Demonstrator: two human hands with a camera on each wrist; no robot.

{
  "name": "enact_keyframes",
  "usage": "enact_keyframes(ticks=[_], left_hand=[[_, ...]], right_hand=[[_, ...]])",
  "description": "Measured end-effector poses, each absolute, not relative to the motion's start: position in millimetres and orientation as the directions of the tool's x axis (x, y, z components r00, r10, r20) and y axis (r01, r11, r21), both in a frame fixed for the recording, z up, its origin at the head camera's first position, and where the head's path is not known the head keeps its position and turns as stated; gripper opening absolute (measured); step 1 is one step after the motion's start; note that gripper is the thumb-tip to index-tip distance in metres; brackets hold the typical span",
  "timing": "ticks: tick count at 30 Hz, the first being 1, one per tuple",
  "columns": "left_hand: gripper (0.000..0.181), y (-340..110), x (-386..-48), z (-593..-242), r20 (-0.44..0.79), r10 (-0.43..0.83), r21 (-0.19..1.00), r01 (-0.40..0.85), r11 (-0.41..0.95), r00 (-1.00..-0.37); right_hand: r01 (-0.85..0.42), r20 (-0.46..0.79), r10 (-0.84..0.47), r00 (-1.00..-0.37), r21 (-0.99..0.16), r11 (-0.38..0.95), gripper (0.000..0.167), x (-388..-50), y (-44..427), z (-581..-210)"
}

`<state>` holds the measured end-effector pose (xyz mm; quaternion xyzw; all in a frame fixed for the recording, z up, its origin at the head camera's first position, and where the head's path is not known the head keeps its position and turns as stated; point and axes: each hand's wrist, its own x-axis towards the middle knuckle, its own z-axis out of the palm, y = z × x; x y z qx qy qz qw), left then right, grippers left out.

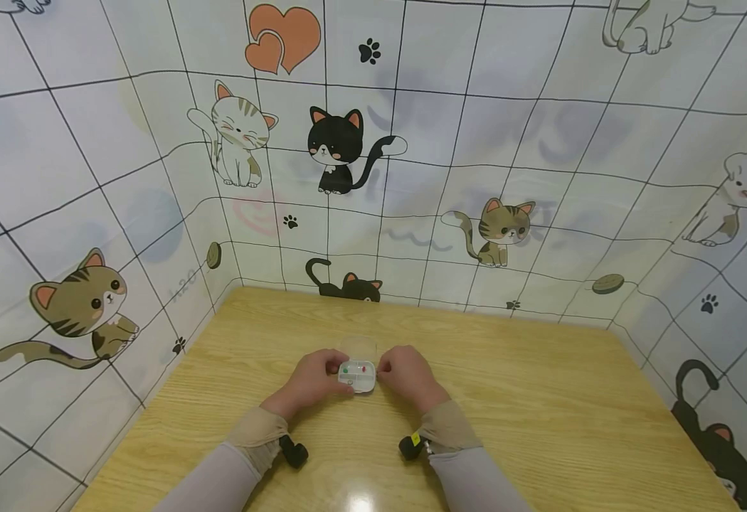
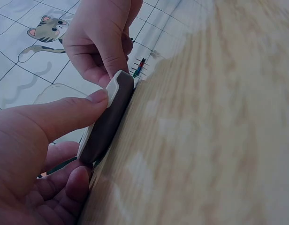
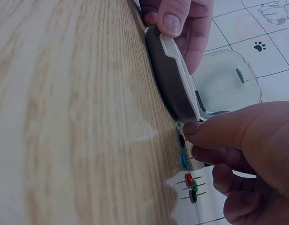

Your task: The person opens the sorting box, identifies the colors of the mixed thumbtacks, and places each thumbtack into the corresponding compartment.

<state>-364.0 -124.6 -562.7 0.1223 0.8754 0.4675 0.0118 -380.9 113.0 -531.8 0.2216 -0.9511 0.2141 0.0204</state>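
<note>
A small white compartment box point(image 1: 357, 385) has its clear lid point(image 3: 222, 82) swung back. Green and red bits show in its far compartments, and a small item lies in a near one. My left hand point(image 1: 316, 377) grips its left side, thumb on the near rim and fingers around the far side. At the opposite end, my right hand point(image 1: 405, 373) has curled fingers, with thumb and index tips close to the box's edge. Several coloured thumbtacks point(image 3: 189, 180) lie beside that hand. A black tack point(image 3: 182, 140) is right by the fingertips; whether they pinch it is unclear.
The wooden table point(image 1: 540, 398) extends around both hands. Behind it and at both sides hangs a white grid-lined cloth point(image 1: 425, 185) printed with cats. Small dark cameras point(image 1: 294, 451) are strapped to both wrists.
</note>
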Motion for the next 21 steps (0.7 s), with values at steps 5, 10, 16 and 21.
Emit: enact_keyframes(ticks=[5,10,16,21], left_hand=[[0.059,-123.9,-364.4,-562.8,0.089,0.225,0.819,0.2,0.538,-0.97],[0.059,-123.2,-364.8,-563.0,0.092,0.233,0.821,0.206,0.533,-0.968],[0.059,-124.0,-366.5,-566.1,0.098,0.231,0.817,0.211,0.536,-0.968],[0.059,-125.1,-366.4,-567.0,0.097,0.228,0.821,0.208,0.532,-0.969]], right_hand=[[-0.429,0.159,-0.399,-0.903,-0.381,0.819,0.013,-380.8,112.7,-533.7],[-0.42,0.163,-0.387,-0.907,-0.36,0.833,0.012,-380.7,112.8,-536.0],[-0.433,0.168,-0.399,-0.901,-0.336,0.836,0.013,-379.5,111.9,-535.2],[-0.451,0.174,-0.416,-0.893,-0.319,0.834,0.015,-378.9,110.9,-534.4]])
